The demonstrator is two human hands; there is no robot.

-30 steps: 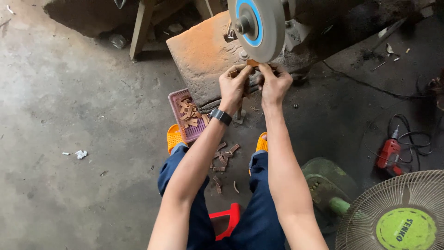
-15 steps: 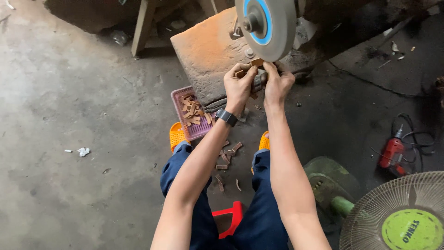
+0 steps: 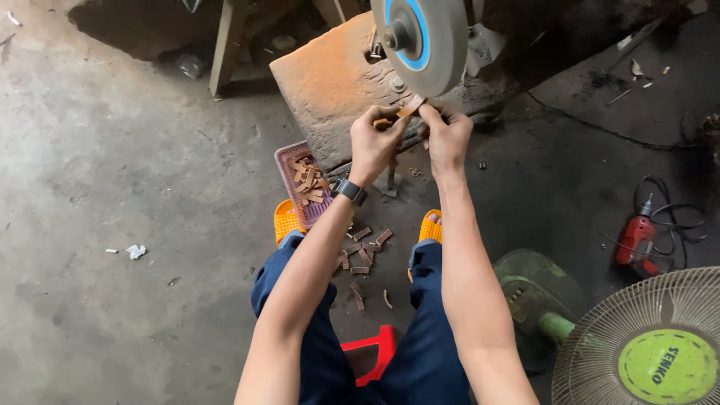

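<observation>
Pinching a small flat brown wooden piece (image 3: pixel 411 106) between the fingertips of both hands, the person holds it just under the rim of a round grey grinding wheel with a blue hub (image 3: pixel 421 37); whether piece and wheel touch cannot be told. The left hand (image 3: pixel 375 142) is closed on the piece's lower end and wears a black wristwatch (image 3: pixel 350 190); the right hand (image 3: pixel 448 135) is closed on its upper end. Behind the wheel stands a dusty orange-stained block (image 3: pixel 330 82). Near the left foot's orange sandal (image 3: pixel 286 220), a pink plastic basket (image 3: pixel 289 177) holds similar pieces, and more lie scattered on the concrete floor (image 3: pixel 112 172). A red power drill (image 3: pixel 636 241) and a fan with a green hub (image 3: pixel 652 345) sit well apart.
</observation>
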